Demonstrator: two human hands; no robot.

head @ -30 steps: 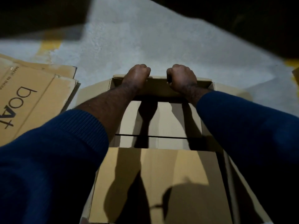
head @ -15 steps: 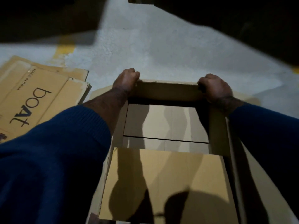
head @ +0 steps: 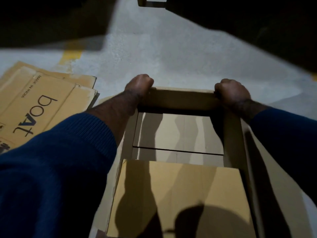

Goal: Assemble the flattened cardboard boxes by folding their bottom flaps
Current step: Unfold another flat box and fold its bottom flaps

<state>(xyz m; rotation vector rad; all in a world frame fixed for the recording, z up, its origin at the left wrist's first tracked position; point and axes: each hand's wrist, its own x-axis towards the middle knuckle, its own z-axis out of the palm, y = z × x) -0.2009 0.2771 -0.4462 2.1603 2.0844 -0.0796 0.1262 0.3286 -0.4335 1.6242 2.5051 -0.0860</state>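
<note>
Open box (head: 178, 100) stands on the grey floor (head: 171, 57), mouth up, directly below the camera. Left hand (head: 139, 84) is curled over the far-left corner of the far wall, fingers wrapped over the rim and out of sight on the outer side. Right hand (head: 231, 91) grips the far-right corner of the same wall in the same way, knuckles up. Both hands closed around the cardboard edge. Blue sleeves (head: 51, 169) cover both forearms to just short of the wrists.

Inside, the bottom flaps (head: 176, 133) lie flat and meet at a dark seam running left to right. Near flap (head: 180, 194) of the top juts toward the camera, crossed by shadows of the arms. Right side flap hangs outward, in shadow.

Stack of flat boxes (head: 34, 103) lies on the floor to the left, just beside the box, printed "boAt" and "MADE IN INDIA". Yellow floor line (head: 70, 55) beyond the stack.
</note>
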